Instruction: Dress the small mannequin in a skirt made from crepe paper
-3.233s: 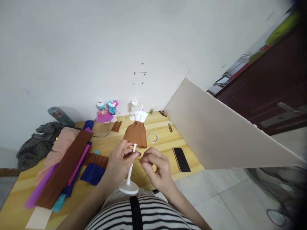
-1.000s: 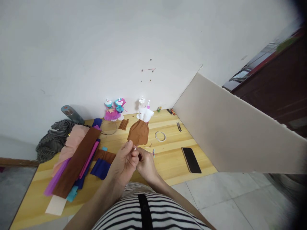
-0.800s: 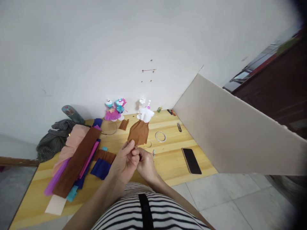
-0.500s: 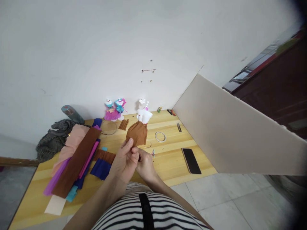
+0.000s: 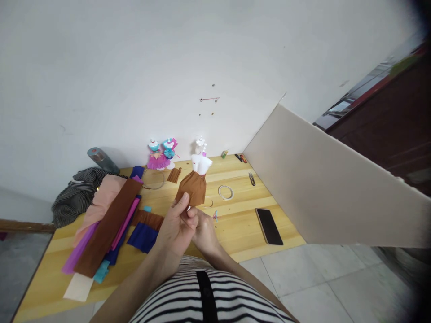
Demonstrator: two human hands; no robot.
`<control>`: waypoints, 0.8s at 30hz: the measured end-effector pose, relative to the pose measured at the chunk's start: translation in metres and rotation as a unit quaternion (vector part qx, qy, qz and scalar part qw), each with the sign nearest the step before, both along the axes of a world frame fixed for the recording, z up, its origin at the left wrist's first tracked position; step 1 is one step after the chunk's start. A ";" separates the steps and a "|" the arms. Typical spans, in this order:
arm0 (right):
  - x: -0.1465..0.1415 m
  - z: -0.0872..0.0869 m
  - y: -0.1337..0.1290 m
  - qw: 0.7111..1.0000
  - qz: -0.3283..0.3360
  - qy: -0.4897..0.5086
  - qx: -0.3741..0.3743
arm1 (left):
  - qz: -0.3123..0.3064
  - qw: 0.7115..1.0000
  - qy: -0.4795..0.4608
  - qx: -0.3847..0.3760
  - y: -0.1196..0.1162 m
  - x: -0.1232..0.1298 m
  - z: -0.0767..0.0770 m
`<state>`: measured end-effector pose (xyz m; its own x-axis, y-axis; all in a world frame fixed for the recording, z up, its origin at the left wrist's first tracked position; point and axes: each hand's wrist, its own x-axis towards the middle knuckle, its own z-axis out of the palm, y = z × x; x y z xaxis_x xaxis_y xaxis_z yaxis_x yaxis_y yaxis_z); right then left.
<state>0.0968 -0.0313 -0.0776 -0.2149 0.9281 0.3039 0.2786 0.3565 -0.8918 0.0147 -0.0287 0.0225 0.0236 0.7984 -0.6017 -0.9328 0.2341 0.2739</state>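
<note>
A small white dress form (image 5: 201, 164) with a gathered brown crepe-paper skirt (image 5: 191, 186) is held up in front of me, leaning slightly right. My left hand (image 5: 178, 224) is closed on the skirt's lower edge, its thumb on the front. Just right of and behind it, my right hand (image 5: 205, 231) is curled beneath the skirt; what its fingers grip is hidden. Two dressed mini forms, one in a pink skirt (image 5: 158, 160) and one with a blue flower (image 5: 169, 153), stand by the wall. Another white form (image 5: 200, 144) stands behind the held one.
Crepe-paper strips (image 5: 104, 229) in several colours are piled on the left, beside blue and brown pieces (image 5: 143, 237). A bottle (image 5: 103, 160) stands at the back left. Wire coil (image 5: 226, 192), thread snips (image 5: 252, 179) and phone (image 5: 269, 226) lie right, before a pale upright board (image 5: 319, 179).
The dress form has tilted and shifted very slightly left and down in the view. Both hands keep nearly the same place, the left thumb still on the skirt.
</note>
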 end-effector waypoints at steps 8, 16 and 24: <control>0.000 -0.004 -0.001 1.000 -0.002 -0.016 0.011 | -0.020 1.000 0.018 -0.004 0.001 -0.001 -0.001; 0.000 -0.016 -0.003 0.998 -0.014 -0.057 0.012 | -0.048 0.994 0.083 0.052 -0.003 -0.001 -0.006; -0.002 -0.019 -0.004 0.997 -0.014 -0.075 0.004 | -0.040 0.991 0.116 0.061 -0.003 -0.002 -0.006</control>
